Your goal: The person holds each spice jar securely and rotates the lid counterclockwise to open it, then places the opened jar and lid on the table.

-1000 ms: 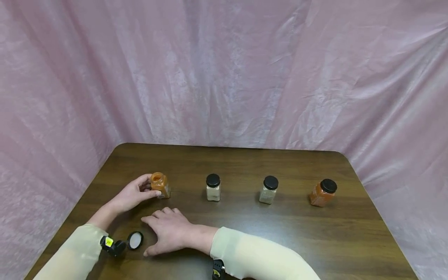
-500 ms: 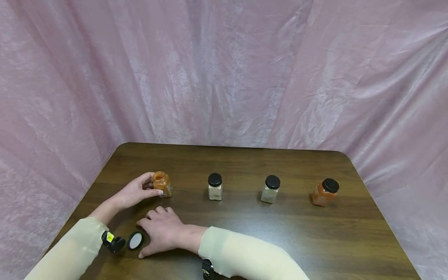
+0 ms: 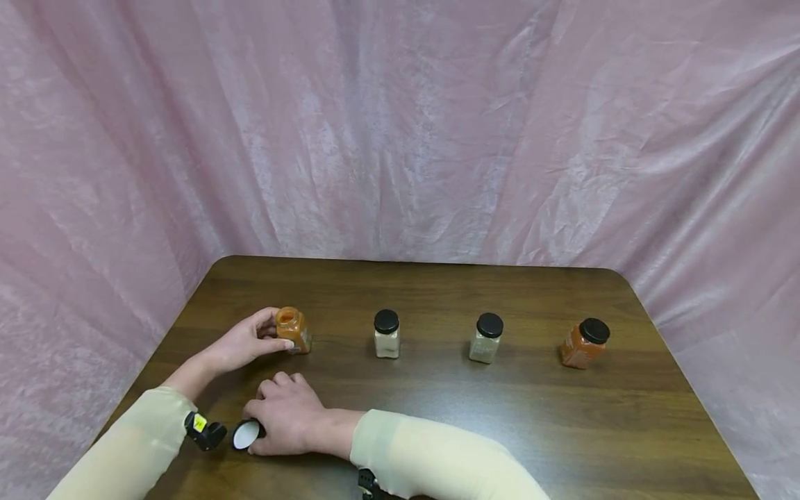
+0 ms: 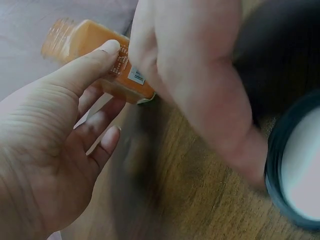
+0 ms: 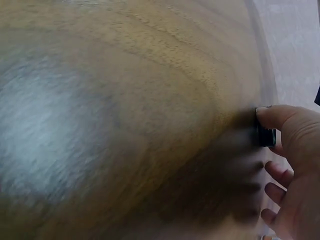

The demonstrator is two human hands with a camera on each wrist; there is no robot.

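The open orange jar (image 3: 291, 330) stands upright at the left end of the row on the table (image 3: 437, 417), its long axis vertical and its mouth bare. The left hand (image 3: 240, 344) holds it from the left side, thumb and fingers curled around its body; the left wrist view shows the thumb (image 4: 85, 67) lying along the labelled side. The black lid (image 3: 246, 435) lies flat on the wood nearer the person, below and a little left of the jar, white liner facing up. The right hand (image 3: 284, 417) has crossed over to it and its fingers close on the lid's rim; in the blurred right wrist view the thumb (image 5: 280, 120) seems to press the dark edge. So the lid sits just beside the jar, toward the person, with the right hand by far the nearer to it
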